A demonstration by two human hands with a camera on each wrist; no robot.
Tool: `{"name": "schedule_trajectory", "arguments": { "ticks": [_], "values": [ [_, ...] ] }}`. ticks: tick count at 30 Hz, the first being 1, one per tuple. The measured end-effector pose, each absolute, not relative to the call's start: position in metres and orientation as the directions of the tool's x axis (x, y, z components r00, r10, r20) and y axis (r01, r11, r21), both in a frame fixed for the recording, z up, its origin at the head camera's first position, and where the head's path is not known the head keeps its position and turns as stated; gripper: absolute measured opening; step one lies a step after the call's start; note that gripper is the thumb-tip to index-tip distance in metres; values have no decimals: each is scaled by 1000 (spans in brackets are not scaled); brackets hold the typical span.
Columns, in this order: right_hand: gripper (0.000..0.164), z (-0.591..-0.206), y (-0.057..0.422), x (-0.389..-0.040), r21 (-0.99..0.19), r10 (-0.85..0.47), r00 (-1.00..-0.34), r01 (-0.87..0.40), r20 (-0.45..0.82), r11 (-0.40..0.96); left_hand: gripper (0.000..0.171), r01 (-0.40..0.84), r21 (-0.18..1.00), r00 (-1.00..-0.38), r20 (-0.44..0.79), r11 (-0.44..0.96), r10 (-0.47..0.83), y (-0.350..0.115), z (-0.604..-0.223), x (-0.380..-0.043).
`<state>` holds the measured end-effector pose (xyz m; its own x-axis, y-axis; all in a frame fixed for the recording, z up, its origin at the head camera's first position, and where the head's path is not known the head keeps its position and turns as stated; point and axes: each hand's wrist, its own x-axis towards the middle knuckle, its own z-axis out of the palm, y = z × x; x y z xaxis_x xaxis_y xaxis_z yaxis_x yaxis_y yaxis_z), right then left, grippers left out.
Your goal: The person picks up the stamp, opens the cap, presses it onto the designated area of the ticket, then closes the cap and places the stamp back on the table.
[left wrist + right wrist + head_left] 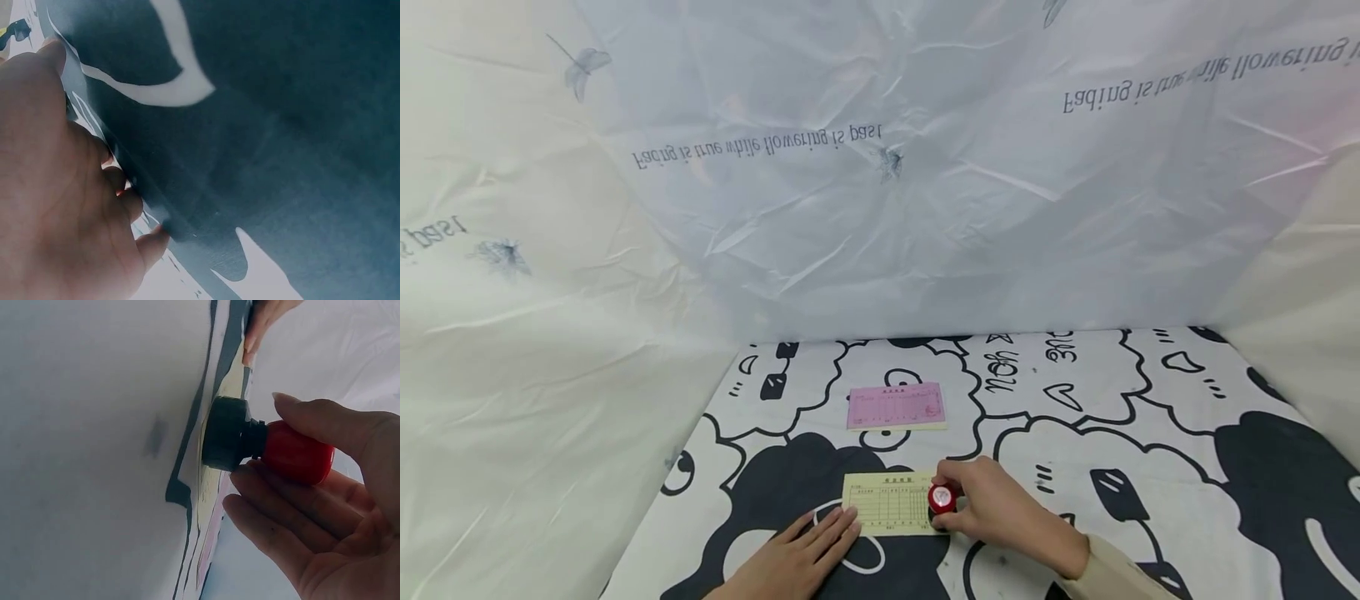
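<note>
A yellow printed form pad [886, 505] with a ruled table lies on the patterned cloth in front of me. My right hand [992, 504] grips the red handle of a round stamp [942, 498] at the pad's right end. From the side, in the right wrist view, the stamp's black base [224, 432] sits flat against the yellow paper, the thumb and fingers around its red knob [299, 453]. With straight fingers my left hand [805, 554] rests on the pad's lower left corner. Its palm side shows in the left wrist view, where the pad is hardly visible.
Farther back lies a pink form [891, 406] over a yellowish sheet, with a reddish round mark at its right. A black-and-white cartoon cloth [1052, 467] covers the table. White printed sheeting [925, 225] encloses the back and both sides.
</note>
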<state>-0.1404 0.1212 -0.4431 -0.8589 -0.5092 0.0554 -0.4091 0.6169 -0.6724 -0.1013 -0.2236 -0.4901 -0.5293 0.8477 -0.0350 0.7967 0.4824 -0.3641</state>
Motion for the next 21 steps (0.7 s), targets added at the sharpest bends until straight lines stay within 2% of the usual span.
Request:
{"name": "schedule_trajectory", "arguments": {
  "ticks": [8, 17, 21],
  "values": [
    [29, -444, 122, -140, -687, -515, -856, -399, 41, 608, 93, 800, -355, -533, -48, 485, 845, -223, -489, -103],
    [30, -442, 121, -138, -619, -506, -860, -432, 63, 656, 93, 793, -363, -531, -20, 489, 847, -224, -494, -103],
    [31, -441, 119, -138, -576, -510, -857, -453, 71, 681, 93, 782, -352, -550, -3, 514, 835, -222, -496, -101]
  ]
}}
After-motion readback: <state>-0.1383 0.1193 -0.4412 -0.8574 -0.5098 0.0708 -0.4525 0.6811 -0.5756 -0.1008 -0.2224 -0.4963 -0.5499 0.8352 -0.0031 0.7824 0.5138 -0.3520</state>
